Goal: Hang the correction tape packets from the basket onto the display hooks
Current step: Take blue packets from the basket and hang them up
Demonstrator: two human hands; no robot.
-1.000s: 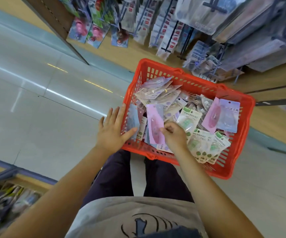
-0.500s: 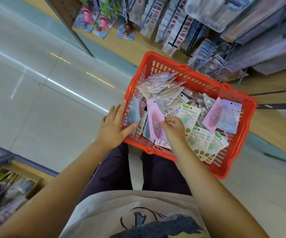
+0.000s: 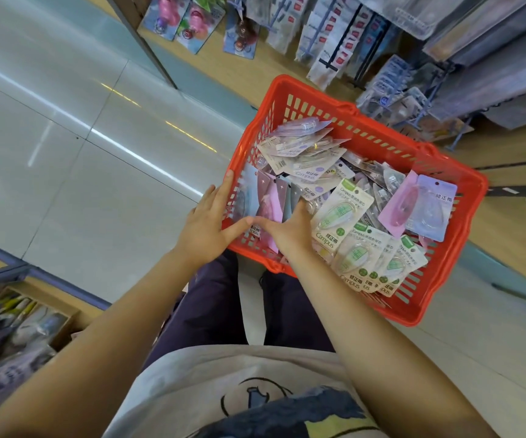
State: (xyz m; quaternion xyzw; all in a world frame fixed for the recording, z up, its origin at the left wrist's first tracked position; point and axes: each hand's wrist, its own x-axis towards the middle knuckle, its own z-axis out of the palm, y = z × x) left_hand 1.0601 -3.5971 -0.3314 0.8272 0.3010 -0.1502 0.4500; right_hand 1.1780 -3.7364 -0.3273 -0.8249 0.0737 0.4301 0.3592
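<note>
Red plastic basket (image 3: 410,153): I have my left hand (image 3: 206,227) against its near-left wall, fingers straight along the outside of the mesh, thumb hooked over the rim to the inside, gripping that wall. My right hand (image 3: 290,230), just beside the left thumb, reaches down into the correction tape packets (image 3: 306,159); its fingertips are buried among them, so I cannot tell whether it has hold of any. Green Campus packets (image 3: 342,213) lie immediately right of that hand; pink and lilac packets (image 3: 416,207) farther right. Display hooks (image 3: 363,36) with hanging stock stand beyond the basket's far rim.
</note>
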